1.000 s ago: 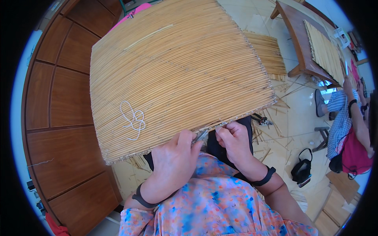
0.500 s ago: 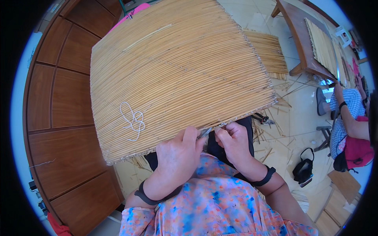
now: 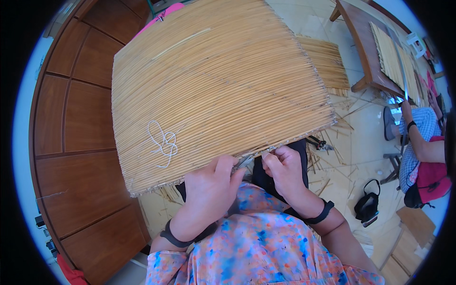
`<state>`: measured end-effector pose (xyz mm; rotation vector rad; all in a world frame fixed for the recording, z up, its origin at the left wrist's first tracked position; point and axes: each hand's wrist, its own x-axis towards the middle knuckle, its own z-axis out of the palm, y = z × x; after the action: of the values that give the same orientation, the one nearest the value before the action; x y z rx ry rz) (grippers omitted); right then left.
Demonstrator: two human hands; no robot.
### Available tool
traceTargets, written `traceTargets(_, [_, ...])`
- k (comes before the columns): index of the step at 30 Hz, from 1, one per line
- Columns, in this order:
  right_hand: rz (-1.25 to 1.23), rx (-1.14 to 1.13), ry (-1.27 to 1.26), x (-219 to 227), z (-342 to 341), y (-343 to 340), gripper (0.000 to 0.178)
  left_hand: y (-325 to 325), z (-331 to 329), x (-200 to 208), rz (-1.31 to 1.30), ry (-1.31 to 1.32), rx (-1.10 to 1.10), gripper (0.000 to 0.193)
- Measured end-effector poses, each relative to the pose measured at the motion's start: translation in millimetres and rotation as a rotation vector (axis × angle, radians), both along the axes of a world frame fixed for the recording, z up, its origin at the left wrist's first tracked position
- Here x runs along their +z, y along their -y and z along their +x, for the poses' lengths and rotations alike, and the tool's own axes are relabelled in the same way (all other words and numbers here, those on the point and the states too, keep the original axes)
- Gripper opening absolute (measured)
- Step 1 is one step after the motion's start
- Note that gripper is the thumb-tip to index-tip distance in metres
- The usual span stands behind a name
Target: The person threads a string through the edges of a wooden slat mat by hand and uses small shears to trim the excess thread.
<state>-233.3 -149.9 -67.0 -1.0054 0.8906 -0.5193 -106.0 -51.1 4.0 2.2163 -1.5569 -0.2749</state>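
Observation:
A large mat of straw-coloured reed stalks [image 3: 218, 90] lies before me, its near edge by my lap. My left hand [image 3: 209, 183] is closed at that edge, on a small silvery metal tool [image 3: 245, 161] whose kind I cannot make out. The tool points right along the bound edge, towards my other hand. My right hand [image 3: 285, 172] pinches the mat's near edge between thumb and fingers; its fingertips are partly hidden. A loose tangle of white string [image 3: 164, 142] rests on the mat at the left, and a pale loose stalk [image 3: 183, 44] lies farther up.
Brown wooden panels [image 3: 92, 190] stand at the left. Cut stalks [image 3: 335, 152] litter the floor, with dark-handled pliers [image 3: 320, 143] and a black bag [image 3: 366, 203] at the right. Another mat [image 3: 323, 61] lies beyond. A co-worker [image 3: 427, 147] sits by a wooden table [image 3: 356, 45].
My left hand has drawn slightly left and down from the edge, with the metal tool in it. The right hand stays at the edge. The co-worker's arm and a long strip shifted slightly.

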Motion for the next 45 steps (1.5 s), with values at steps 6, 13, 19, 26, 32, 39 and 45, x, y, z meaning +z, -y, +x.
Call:
traceTargets(6, [-0.003,-0.002,-0.003,-3,-1,-1,0.017,7,-3,2,0.056,0.028,-0.019,0.022])
traceTargets(13, [-0.007,0.038,-0.017,0,-2,0,0.022,13,-2,5,0.098,-0.005,-0.052,0.021])
traceTargets(19, [0.037,0.067,0.030,3,-3,1,0.024,12,4,-4,0.017,-0.066,-0.080,0.021])
traceTargets(26, [0.034,0.100,0.019,5,-4,2,0.024,8,8,-12,-0.085,-0.044,-0.114,0.022])
traceTargets(32, [0.075,0.122,0.037,4,-5,-3,0.023,4,5,-6,-0.040,-0.152,-0.069,0.021])
traceTargets(39, [0.032,0.108,-0.018,8,-4,-4,0.023,6,-1,-1,0.062,-0.029,-0.037,0.021])
traceTargets(45, [-0.025,0.116,-0.017,9,-5,-6,0.023,12,-5,4,0.117,-0.031,-0.031,0.021])
